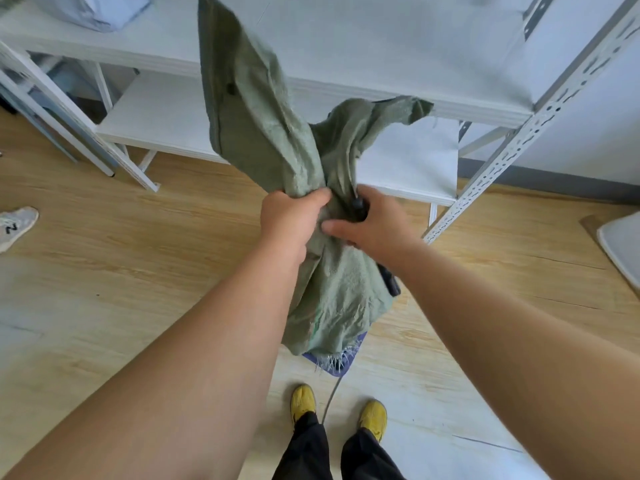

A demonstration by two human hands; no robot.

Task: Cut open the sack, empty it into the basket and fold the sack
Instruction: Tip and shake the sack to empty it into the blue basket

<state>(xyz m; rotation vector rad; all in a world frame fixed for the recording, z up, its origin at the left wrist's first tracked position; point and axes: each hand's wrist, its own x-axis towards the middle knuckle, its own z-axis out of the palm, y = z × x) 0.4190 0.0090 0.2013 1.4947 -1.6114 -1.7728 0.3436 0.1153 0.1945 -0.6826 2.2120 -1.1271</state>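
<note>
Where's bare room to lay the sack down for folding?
Bare floor lies left of the left hand, between the grey shoe and the yellow shoes. The lower shelf shows bare board left of the sack. Crowded under the right hand: sack over the purple basket.

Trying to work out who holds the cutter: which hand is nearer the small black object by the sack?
Right. The right hand wraps around the black object against the sack; the left hand grips bunched sack fabric just to its left, not touching the object.
</note>
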